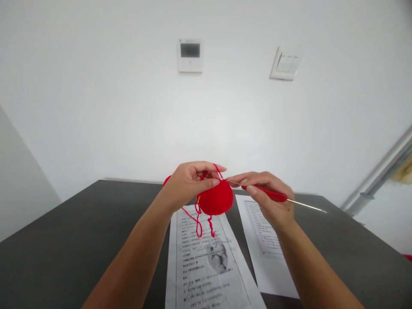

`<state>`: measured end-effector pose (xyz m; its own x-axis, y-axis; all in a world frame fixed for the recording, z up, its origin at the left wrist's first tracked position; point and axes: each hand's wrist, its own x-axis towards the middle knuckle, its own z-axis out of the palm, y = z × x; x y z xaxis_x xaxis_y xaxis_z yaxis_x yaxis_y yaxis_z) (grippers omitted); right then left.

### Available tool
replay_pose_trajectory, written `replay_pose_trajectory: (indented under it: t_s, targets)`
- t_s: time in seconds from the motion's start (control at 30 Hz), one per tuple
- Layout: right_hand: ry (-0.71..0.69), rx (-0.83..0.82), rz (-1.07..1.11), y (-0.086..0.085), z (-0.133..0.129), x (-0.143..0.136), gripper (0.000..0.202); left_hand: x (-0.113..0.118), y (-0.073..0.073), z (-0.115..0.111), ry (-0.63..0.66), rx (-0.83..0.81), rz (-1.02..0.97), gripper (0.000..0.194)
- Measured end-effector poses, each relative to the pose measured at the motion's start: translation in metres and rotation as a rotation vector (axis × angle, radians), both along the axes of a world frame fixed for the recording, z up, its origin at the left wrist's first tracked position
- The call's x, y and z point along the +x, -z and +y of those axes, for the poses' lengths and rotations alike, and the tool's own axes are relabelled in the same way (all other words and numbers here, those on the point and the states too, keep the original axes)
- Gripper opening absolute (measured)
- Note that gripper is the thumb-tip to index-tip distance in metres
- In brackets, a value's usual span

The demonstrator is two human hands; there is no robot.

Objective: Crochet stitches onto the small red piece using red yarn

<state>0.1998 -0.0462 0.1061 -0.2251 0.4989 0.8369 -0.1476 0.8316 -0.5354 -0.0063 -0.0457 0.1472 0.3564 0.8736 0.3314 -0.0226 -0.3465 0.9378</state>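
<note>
A round red crocheted piece [215, 199] hangs from my left hand [193, 180], whose thumb and fingers pinch its top edge. Red yarn runs up over the left index finger. My right hand [271, 196] is closed around the red handle of a crochet hook [268, 193]; the metal tip meets the top edge of the piece, close to the left thumb. Out past the right hand sticks a thin metal end. Below the piece dangle a loop of red yarn [198, 227] and a twisted red tail [211, 225]. A small yellow marker [198, 199] sits at its left side.
Two printed sheets lie on the dark table [128, 214]: one [206, 274] under the work, another [273, 274] to its right. Part of a red ball [167, 180] shows behind the left hand. The white wall behind bears a thermostat [189, 62] and a switch [286, 64].
</note>
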Motion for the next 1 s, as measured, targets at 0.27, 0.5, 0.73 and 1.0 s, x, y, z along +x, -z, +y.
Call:
replay_pose_trajectory:
  t_s: [0.27,0.5,0.73,1.0]
  targets:
    - [-0.076,-0.038,-0.104,-0.005,0.002,0.013,0.015,0.001,0.0,-0.004,-0.042,0.115,0.14,0.005]
    - [-0.023,-0.003,-0.23,-0.013,-0.002,0.02,0.017,0.003,0.002,-0.006,-0.1,0.204,0.261,0.01]
    - [-0.001,0.017,-0.348,-0.016,-0.001,0.024,0.02,0.006,0.002,-0.007,-0.164,0.245,0.356,0.021]
    - [0.096,0.091,-0.43,-0.017,-0.003,0.021,0.023,0.009,0.003,-0.007,-0.24,0.315,0.419,0.026]
